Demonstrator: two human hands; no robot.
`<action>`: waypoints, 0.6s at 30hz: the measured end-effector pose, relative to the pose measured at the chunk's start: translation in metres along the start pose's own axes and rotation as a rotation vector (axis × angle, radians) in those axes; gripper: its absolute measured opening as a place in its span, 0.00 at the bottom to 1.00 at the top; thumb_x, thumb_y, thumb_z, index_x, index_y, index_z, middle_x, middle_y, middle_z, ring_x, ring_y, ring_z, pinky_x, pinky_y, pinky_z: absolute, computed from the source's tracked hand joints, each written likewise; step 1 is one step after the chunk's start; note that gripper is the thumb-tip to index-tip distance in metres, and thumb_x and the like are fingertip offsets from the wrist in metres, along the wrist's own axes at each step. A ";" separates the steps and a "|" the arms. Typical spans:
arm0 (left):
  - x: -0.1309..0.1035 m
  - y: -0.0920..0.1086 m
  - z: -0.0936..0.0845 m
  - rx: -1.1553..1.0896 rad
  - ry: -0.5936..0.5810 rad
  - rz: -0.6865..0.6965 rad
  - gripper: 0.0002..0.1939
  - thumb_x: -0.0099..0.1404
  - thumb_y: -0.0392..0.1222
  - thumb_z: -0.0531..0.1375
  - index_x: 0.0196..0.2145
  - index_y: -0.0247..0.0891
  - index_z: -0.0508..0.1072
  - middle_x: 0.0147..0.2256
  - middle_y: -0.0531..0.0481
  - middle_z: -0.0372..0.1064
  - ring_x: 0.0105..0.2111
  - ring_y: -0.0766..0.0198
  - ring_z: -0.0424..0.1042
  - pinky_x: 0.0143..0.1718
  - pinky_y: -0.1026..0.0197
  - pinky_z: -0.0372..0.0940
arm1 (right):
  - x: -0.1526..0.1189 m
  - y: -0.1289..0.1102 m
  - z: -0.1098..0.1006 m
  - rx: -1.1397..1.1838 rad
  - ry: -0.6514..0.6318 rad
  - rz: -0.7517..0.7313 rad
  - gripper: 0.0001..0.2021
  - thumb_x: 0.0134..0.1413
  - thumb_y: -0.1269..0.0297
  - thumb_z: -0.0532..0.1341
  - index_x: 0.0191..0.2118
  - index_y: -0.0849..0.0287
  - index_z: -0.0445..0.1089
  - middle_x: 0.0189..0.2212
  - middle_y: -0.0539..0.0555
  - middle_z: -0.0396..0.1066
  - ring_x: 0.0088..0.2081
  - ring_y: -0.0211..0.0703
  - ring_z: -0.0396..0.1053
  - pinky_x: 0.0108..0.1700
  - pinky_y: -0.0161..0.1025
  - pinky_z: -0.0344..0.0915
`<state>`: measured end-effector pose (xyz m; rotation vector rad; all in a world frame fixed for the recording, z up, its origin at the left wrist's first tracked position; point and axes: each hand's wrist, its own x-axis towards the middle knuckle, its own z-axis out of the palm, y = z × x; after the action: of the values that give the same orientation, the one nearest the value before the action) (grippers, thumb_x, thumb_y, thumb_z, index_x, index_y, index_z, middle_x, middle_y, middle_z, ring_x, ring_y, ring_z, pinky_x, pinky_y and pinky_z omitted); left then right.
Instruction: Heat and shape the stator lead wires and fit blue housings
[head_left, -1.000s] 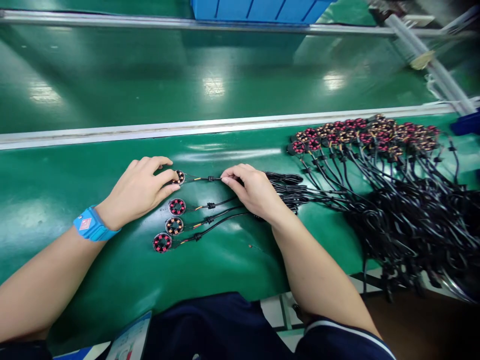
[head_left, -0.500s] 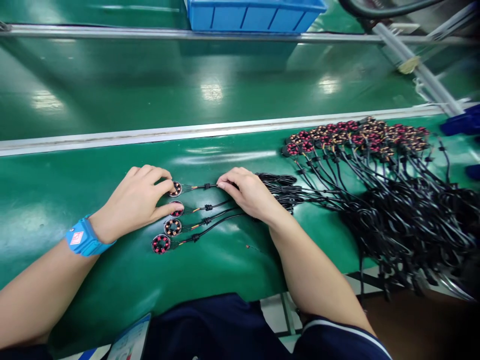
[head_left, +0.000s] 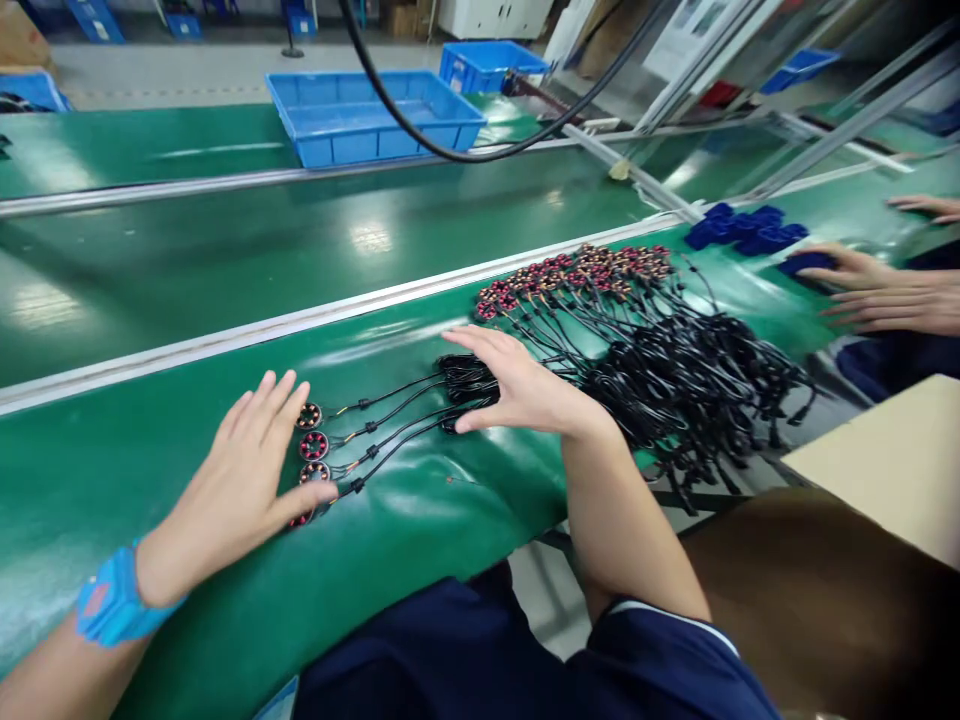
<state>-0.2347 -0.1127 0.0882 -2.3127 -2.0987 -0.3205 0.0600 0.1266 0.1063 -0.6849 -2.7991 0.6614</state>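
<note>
Several round motor stators (head_left: 313,446) with red and copper windings lie in a column on the green bench, each with a black cable running right. My left hand (head_left: 259,455) is spread along their left side, its thumb over the lowest one, partly hiding it. Over the bundled black cables (head_left: 466,378) is my right hand (head_left: 514,385), thumb and fingers wide apart around the bundle; whether it touches them I cannot tell. A blue wristband (head_left: 120,600) is on my left wrist.
Rightward lies a big pile of stators (head_left: 577,275) with coiled black cables (head_left: 667,380). Beyond it are dark blue pieces (head_left: 742,230) and a co-worker's hands (head_left: 877,285). A blue crate (head_left: 382,120) stands across the conveyor, behind a hanging black hose (head_left: 450,155).
My view has swung up and right, bringing the co-worker's hands into sight. My right hand has let go of the top cable and opened over the bundle. My left fingers have spread out.
</note>
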 end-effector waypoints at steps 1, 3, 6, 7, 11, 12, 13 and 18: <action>-0.006 0.009 0.005 0.028 0.015 0.036 0.57 0.66 0.78 0.46 0.73 0.28 0.39 0.71 0.27 0.41 0.71 0.33 0.42 0.67 0.32 0.50 | -0.007 0.009 0.000 -0.043 -0.046 0.036 0.58 0.41 0.41 0.75 0.74 0.50 0.47 0.72 0.63 0.50 0.73 0.65 0.45 0.71 0.67 0.45; -0.015 0.023 0.020 0.081 0.030 0.083 0.64 0.62 0.82 0.45 0.73 0.25 0.34 0.71 0.25 0.38 0.71 0.31 0.41 0.66 0.30 0.50 | -0.016 0.023 0.008 -0.109 -0.126 0.114 0.64 0.37 0.40 0.77 0.75 0.51 0.44 0.73 0.65 0.44 0.74 0.68 0.39 0.70 0.71 0.41; -0.022 0.027 0.047 0.114 0.049 0.068 0.65 0.61 0.82 0.47 0.73 0.26 0.32 0.71 0.24 0.40 0.70 0.32 0.45 0.65 0.32 0.55 | -0.018 0.030 0.025 -0.166 -0.101 0.148 0.62 0.37 0.37 0.75 0.74 0.53 0.48 0.70 0.66 0.52 0.71 0.67 0.47 0.70 0.71 0.40; -0.022 0.023 0.053 0.114 0.053 0.056 0.64 0.62 0.82 0.48 0.73 0.27 0.31 0.71 0.25 0.40 0.70 0.32 0.47 0.65 0.32 0.56 | -0.020 0.028 0.029 -0.188 -0.058 0.139 0.58 0.39 0.36 0.74 0.73 0.53 0.52 0.67 0.66 0.58 0.69 0.65 0.54 0.70 0.69 0.43; -0.009 -0.011 0.065 0.068 0.053 0.089 0.59 0.65 0.76 0.52 0.74 0.34 0.29 0.72 0.30 0.41 0.69 0.35 0.50 0.65 0.34 0.59 | -0.044 0.006 0.043 -0.301 0.094 0.167 0.44 0.51 0.35 0.68 0.68 0.55 0.63 0.51 0.63 0.71 0.53 0.58 0.68 0.61 0.58 0.62; -0.002 -0.021 0.066 0.054 0.048 0.123 0.58 0.66 0.75 0.52 0.74 0.36 0.29 0.72 0.32 0.41 0.69 0.36 0.51 0.65 0.35 0.60 | -0.055 -0.001 0.047 -0.331 0.119 0.199 0.43 0.54 0.36 0.66 0.68 0.58 0.62 0.49 0.63 0.72 0.51 0.58 0.69 0.57 0.56 0.66; 0.008 -0.029 0.065 0.041 0.036 0.164 0.56 0.66 0.74 0.53 0.74 0.37 0.29 0.72 0.33 0.41 0.69 0.37 0.51 0.65 0.37 0.61 | -0.067 -0.006 0.051 -0.362 0.142 0.235 0.43 0.56 0.37 0.65 0.69 0.60 0.61 0.47 0.64 0.72 0.49 0.59 0.70 0.53 0.55 0.68; 0.074 -0.035 0.057 -0.030 -0.078 0.346 0.53 0.67 0.72 0.53 0.74 0.37 0.36 0.71 0.37 0.44 0.70 0.42 0.50 0.68 0.42 0.56 | -0.121 -0.014 0.070 -0.432 0.263 0.317 0.35 0.64 0.45 0.61 0.70 0.59 0.59 0.42 0.62 0.74 0.43 0.59 0.72 0.46 0.54 0.73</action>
<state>-0.2542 -0.0284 0.0393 -2.6831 -1.6838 -0.2593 0.1410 0.0317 0.0420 -1.2117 -2.6213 -0.0096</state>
